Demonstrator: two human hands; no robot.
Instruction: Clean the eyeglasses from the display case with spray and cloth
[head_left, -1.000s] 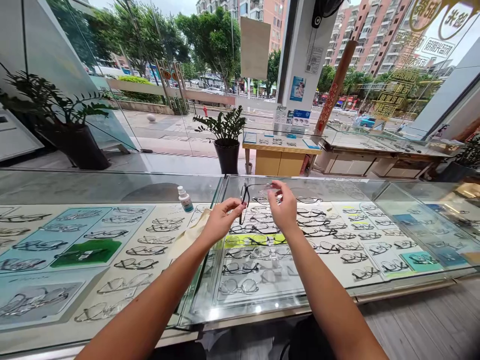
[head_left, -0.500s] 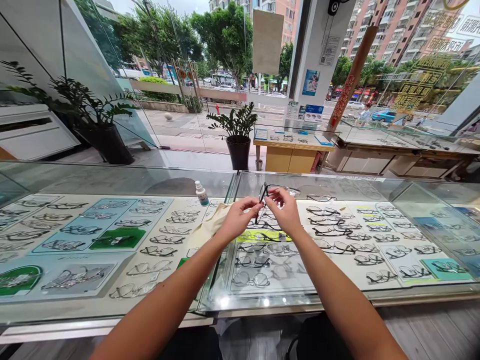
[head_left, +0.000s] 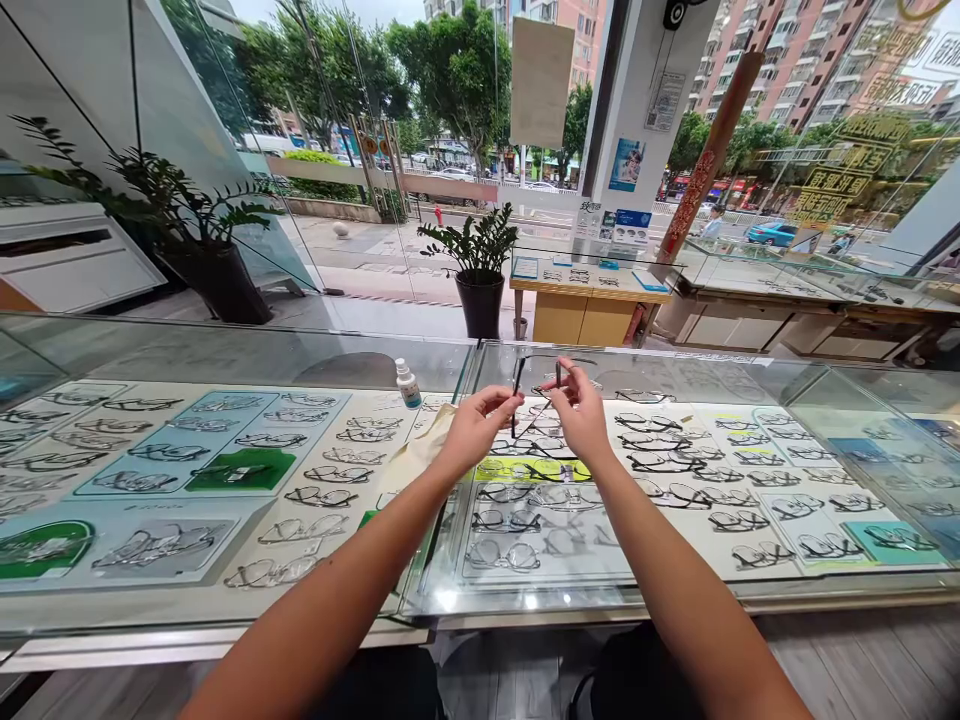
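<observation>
A pair of eyeglasses [head_left: 518, 374] with dark temples is held up above the glass counter. My left hand [head_left: 478, 428] pinches it at the left dark temple. Closed around the other dark piece of the same pair is my right hand [head_left: 583, 415], a short way to the right. The lenses are hard to make out against the frames behind. Left of my left hand, a cream cloth [head_left: 426, 440] lies on the counter, and beyond it a small white-capped bottle [head_left: 407, 384] stands upright.
Under the glass of the display counter [head_left: 480, 607], rows of eyeglasses [head_left: 502, 556] lie on both sides. Behind the counter are a potted plant [head_left: 480, 290] and a wooden display table [head_left: 577, 318]. Large windows face a street.
My hands have moved slightly apart, and the eyeglasses have turned so that two dark upright pieces show separately. The camera view has shifted slightly.
</observation>
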